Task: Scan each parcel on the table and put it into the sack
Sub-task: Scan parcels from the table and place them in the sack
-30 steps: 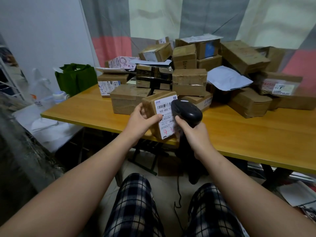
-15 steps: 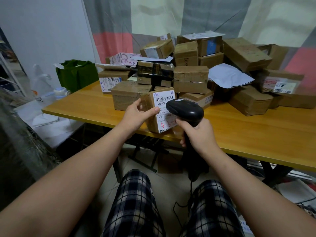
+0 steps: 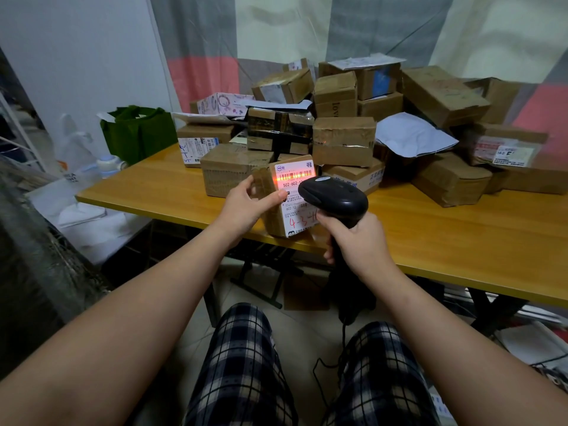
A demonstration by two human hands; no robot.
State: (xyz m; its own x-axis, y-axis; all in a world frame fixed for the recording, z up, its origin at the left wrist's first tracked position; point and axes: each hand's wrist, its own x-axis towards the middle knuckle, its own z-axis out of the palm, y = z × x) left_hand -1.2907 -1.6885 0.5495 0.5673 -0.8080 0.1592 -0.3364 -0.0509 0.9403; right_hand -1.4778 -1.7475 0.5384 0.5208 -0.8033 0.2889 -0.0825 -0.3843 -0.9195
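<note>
My left hand (image 3: 246, 207) grips a small brown cardboard parcel (image 3: 270, 192) at the table's front edge, its white label facing me. A red scan line glows across the barcode at the label's top. My right hand (image 3: 353, 241) is wrapped around the handle of a black barcode scanner (image 3: 333, 196), whose head covers the label's right part. Behind them a pile of several cardboard parcels (image 3: 344, 139) fills the wooden table (image 3: 461, 235). A green bag (image 3: 138, 133) stands off the table's far left corner; I cannot tell whether it is the sack.
White plastic bags and a bottle (image 3: 107, 164) lie on the floor at the left. A white mailer (image 3: 412, 136) lies among the boxes. The scanner's cord (image 3: 341, 358) hangs between my knees. Table legs and papers are under the right side.
The scanner has drawn back slightly from the label and its red beam now lights the barcode. The parcel stays in my left hand at about the same place.
</note>
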